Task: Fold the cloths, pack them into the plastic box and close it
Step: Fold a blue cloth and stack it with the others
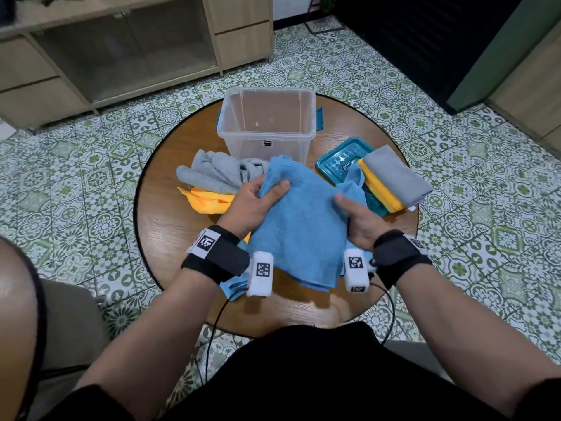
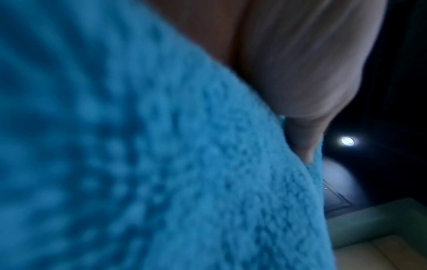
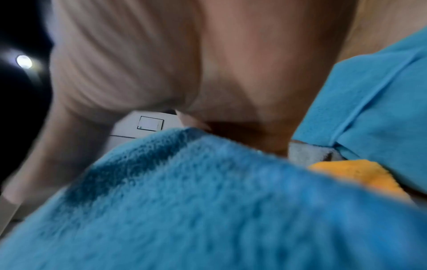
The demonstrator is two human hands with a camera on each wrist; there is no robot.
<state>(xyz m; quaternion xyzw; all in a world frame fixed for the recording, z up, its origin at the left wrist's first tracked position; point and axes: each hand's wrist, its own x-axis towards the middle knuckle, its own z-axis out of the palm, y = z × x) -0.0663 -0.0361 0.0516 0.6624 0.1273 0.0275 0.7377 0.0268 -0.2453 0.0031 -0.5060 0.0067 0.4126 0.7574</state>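
1. My left hand (image 1: 253,205) grips the far left corner of the fluffy blue microfibre cloth (image 1: 303,226), thumb on top.
2. My right hand (image 1: 358,221) pinches its right edge (the wrist views are mostly blurred blue pile).
3. The cloth hangs over the round wooden table (image 1: 170,226).
4. The clear plastic box (image 1: 267,123) stands open behind it, its teal lid (image 1: 337,164) to the right under folded grey and yellow cloths (image 1: 391,180).
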